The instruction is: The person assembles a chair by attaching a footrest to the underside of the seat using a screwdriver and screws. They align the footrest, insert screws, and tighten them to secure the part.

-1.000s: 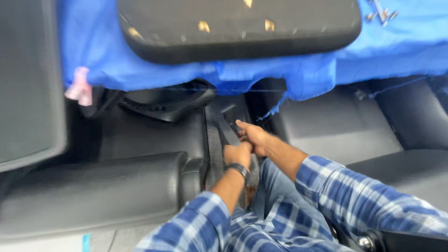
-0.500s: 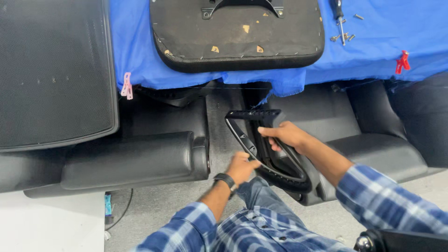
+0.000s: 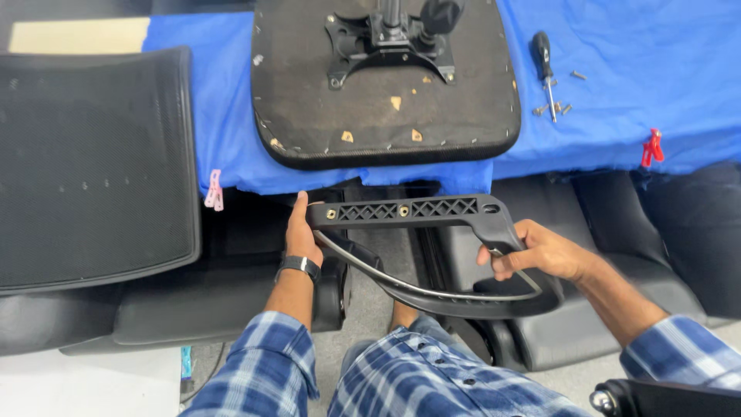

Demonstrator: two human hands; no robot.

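Head view: the black armrest (image 3: 432, 251) now sits lifted and level in front of the person, where half a second ago it hung lower and tilted between the chair parts on the floor. The left hand (image 3: 302, 232) closes its grip on the end of the ribbed mounting bar, thumb up; the right hand (image 3: 540, 253) wraps the curved rear bend. The upturned seat base (image 3: 386, 116) lies on the blue-covered tabletop (image 3: 656, 62) just beyond, with a screwdriver (image 3: 544, 66) and loose screws (image 3: 559, 108) beside it. The armrest appears free and under control.

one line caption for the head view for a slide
Both hands, left hand and right hand, hold a black chair armrest below an upturned seat.
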